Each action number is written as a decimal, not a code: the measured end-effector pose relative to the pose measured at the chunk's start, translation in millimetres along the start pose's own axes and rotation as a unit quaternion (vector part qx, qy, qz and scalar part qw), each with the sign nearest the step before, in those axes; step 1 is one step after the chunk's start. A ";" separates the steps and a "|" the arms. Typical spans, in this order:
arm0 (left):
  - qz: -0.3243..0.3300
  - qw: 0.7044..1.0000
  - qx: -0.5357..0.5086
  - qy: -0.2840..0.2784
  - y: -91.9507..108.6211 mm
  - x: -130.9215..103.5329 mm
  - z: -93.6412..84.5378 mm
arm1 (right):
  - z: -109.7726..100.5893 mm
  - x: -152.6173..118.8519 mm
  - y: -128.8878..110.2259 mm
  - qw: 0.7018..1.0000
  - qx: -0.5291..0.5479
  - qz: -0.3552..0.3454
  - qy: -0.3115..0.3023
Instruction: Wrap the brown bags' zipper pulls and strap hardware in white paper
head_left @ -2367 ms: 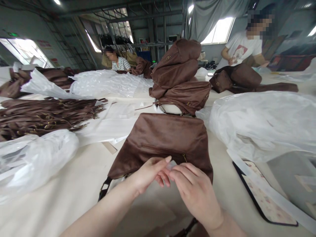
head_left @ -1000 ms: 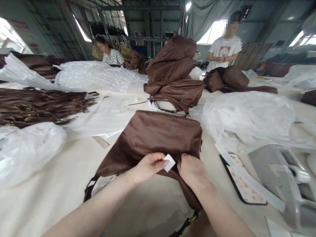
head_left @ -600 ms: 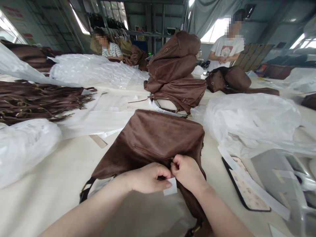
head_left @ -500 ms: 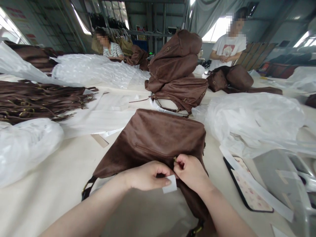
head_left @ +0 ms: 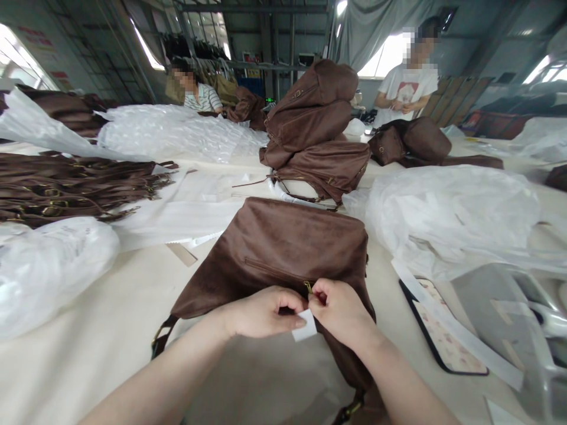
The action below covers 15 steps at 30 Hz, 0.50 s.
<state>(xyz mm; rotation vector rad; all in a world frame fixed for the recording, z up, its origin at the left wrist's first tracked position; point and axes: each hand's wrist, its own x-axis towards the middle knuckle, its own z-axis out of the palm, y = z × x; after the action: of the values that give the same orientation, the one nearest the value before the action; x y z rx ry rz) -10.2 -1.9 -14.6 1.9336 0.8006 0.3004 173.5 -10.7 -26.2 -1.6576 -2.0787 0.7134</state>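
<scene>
One left hand [head_left: 266,311], thumb and fingers pinched on a small white square [head_left: 306,330]; one right hand [head_left: 340,310], fingers curled in, tips closed on a brass zipper pull [head_left: 307,287]. One brown bag [head_left: 296,236], lying on the pale table [head_left: 146,295], mostly beyond the fingers, its zipper [head_left: 273,270] running leftward from the right fingertips.

A small, white, square slip [head_left: 305,328] is pinched by the left hand [head_left: 261,313]; the brass-coloured metal zip pull [head_left: 307,287] of a brown leather-look bag [head_left: 301,239] is held by the right hand [head_left: 341,310].
</scene>
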 end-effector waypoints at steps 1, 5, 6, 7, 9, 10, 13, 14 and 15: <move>-0.034 0.999 -0.025 0.024 -0.4 -0.3 -0.3 | -1.0 -0.6 1.3 1.000 0.018 0.006 -0.005; -0.135 0.975 -0.011 0.176 -0.9 -1.1 2.9 | -2.8 -2.0 3.4 0.996 0.086 0.022 -0.014; -0.148 0.968 0.011 0.202 -0.5 -1.2 4.2 | -2.4 -2.1 2.8 0.995 0.096 0.025 -0.014; -0.157 0.963 0.031 0.217 -0.1 -1.0 5.5 | -1.9 -2.3 1.9 0.994 0.103 0.027 -0.014; -0.165 0.958 0.058 0.229 0.6 0.0 8.1 | -0.5 -3.0 -0.5 0.995 0.100 0.029 -0.003; -0.164 0.957 0.067 0.230 0.5 0.8 9.4 | 0.3 -3.5 -1.9 0.996 0.089 0.026 0.007; -0.144 0.957 0.091 0.235 -1.4 4.1 13.9 | 3.2 -5.5 -5.8 0.999 0.039 0.012 0.032; -0.135 0.957 0.099 0.238 -2.2 5.2 15.6 | 4.4 -5.9 -6.7 0.999 0.023 0.008 0.034; -0.126 0.956 0.107 0.241 -2.8 6.3 17.2 | 5.6 -6.1 -7.4 0.999 0.011 0.005 0.032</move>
<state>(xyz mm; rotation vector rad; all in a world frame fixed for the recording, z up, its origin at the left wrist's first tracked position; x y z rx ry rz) 2.4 -9.1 -26.2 1.9525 1.4385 0.5613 165.9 -18.7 -26.1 -1.6589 -2.0127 0.6752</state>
